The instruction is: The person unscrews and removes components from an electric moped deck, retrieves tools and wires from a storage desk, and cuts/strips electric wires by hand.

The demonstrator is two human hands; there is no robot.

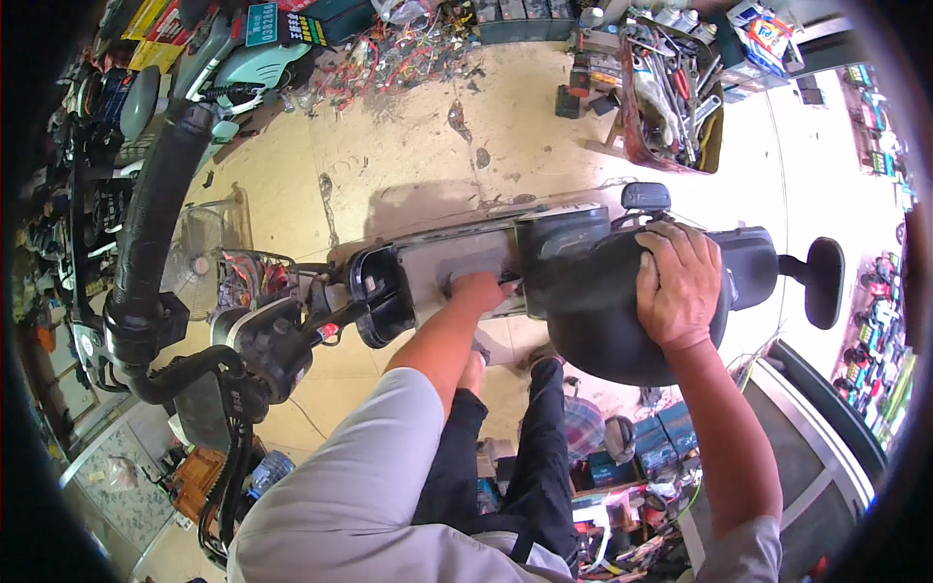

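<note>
An electric scooter stands crosswise before me, its handlebar point(160, 214) at the left and its black seat point(603, 311) at the right. My right hand point(680, 282) lies on top of the seat, fingers extended and thumb apart, grasping nothing. Low down, my left hand point(479, 291) reaches to the footboard point(437, 253), close to the front of the seat base point(559, 233). A thumb or finger points toward that base. The other fingers are mostly hidden, so whether they hold anything cannot be made out.
A toolbox point(671, 107) full of wrenches and pliers stands at the far right. Tangled wires point(389, 58) litter the floor at the back. A fan point(194, 257) is at the left beyond the handlebar. Boxed batteries point(666, 442) and loose parts lie near my legs.
</note>
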